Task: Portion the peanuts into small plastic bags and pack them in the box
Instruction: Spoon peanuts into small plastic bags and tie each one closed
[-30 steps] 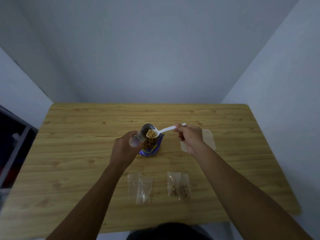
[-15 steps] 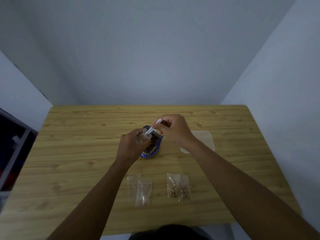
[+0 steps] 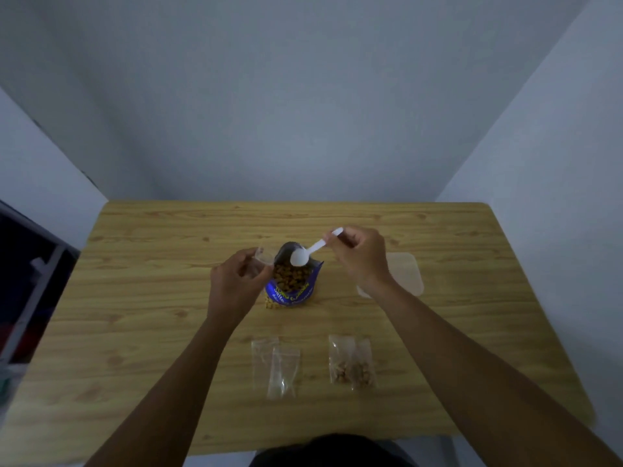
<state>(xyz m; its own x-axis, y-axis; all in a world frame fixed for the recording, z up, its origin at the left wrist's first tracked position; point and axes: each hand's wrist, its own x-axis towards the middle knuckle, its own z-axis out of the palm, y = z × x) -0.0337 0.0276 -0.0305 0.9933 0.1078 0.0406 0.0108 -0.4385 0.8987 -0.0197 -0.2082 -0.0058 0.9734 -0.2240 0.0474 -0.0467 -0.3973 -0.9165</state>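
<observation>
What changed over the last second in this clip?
The spoon, heaped with peanuts a second ago, was tipped at the small bag in the left hand and is now empty, its bowl back over the open peanut pack; the right hand drew back right. The left hand keeps holding the bag. The empty bags, filled bags and clear container stayed put.

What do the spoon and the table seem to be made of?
Spoon: probably plastic; smooth plain white, thin moulded shape. Table: wood or wood-look laminate; smooth yellowish top with grain lines and knots, which one I cannot tell.
</observation>
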